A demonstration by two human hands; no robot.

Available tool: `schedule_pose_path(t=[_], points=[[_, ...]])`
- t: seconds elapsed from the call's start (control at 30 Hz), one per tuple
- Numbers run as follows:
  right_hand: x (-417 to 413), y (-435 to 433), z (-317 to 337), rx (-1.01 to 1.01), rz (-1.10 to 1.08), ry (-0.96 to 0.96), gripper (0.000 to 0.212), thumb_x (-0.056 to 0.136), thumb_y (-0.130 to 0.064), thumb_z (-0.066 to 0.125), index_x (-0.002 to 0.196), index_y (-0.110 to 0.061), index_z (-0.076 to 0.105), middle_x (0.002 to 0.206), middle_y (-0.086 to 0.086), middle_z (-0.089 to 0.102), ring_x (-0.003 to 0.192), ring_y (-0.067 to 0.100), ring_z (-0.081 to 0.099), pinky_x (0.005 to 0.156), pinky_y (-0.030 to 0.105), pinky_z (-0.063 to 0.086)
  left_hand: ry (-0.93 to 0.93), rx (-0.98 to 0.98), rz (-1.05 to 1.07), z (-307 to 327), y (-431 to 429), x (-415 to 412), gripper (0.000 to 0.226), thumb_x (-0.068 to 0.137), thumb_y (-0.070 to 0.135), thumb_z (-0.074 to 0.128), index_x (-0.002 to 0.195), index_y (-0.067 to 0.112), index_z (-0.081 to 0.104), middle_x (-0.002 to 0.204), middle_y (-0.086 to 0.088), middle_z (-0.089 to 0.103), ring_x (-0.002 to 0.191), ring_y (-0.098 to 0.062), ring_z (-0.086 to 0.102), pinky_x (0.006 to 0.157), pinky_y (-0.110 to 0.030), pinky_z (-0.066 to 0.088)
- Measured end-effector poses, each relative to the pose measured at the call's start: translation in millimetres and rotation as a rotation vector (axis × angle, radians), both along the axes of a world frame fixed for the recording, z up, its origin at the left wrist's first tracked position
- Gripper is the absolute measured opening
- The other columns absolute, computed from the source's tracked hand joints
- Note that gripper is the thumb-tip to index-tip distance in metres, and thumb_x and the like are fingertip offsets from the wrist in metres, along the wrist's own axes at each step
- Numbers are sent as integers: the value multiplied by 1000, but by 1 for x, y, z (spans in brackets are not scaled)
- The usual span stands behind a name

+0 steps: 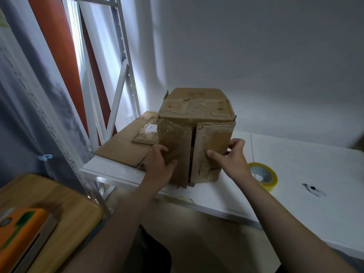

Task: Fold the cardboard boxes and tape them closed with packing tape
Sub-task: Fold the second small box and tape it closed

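The left hand (160, 163) gripped the left flap (175, 142) of the worn brown cardboard box (197, 110) on the white worktop (307, 166); the right hand (231, 157) clasped the right flap (213, 140).

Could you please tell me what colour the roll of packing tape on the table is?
The roll of packing tape looks yellowish and translucent, seen in the head view.

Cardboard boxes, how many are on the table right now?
2. A folded box stands at the table edge, gripped by the left hand and right hand. A flattened box lies left behind it; more may hide underneath.
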State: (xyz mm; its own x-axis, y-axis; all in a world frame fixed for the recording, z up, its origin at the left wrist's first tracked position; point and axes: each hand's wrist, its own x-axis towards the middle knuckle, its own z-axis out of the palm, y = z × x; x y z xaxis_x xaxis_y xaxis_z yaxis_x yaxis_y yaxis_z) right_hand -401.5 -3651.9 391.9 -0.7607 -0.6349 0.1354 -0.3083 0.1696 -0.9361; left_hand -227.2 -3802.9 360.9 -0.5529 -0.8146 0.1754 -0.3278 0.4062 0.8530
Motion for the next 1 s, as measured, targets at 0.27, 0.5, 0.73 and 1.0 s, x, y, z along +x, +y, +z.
schedule_pose_path(t=[0.27, 0.5, 0.73, 1.0], points=[[-1, -6, -45, 337, -74, 253, 69, 79, -47, 80, 107, -35, 19, 105, 2, 62, 98, 32, 63, 78, 49, 58, 57, 278, 60, -6, -13, -15, 50, 90, 39, 75, 119, 21, 39, 118, 3, 55, 105, -16, 56, 75, -28, 46], [4, 4, 6, -97, -163, 198, 75, 90, -44, 71, 146, -40, 21, 136, -8, 59, 115, 16, 63, 94, 44, 56, 208, 74, -80, 41, -6, -28, 59, 97, 28, 67, 146, 32, 35, 137, 18, 50, 133, -10, 48, 107, -40, 46], [18, 39, 92, -204, -155, 290, 63, 90, -56, 63, 142, -53, 27, 142, -14, 52, 122, 17, 60, 97, 50, 53, 405, -30, -163, 125, 31, -19, 70, 101, 21, 60, 160, 34, 25, 154, 19, 40, 135, 5, 43, 111, -20, 37], [39, 80, 136, 274, -159, 573, 59, 96, -70, 34, 149, -45, 23, 128, 8, 62, 111, 36, 59, 84, 42, 46, 314, -60, -131, 159, 63, 9, 49, 100, 40, 59, 148, 41, 48, 142, 22, 51, 124, 2, 50, 100, -15, 39]])
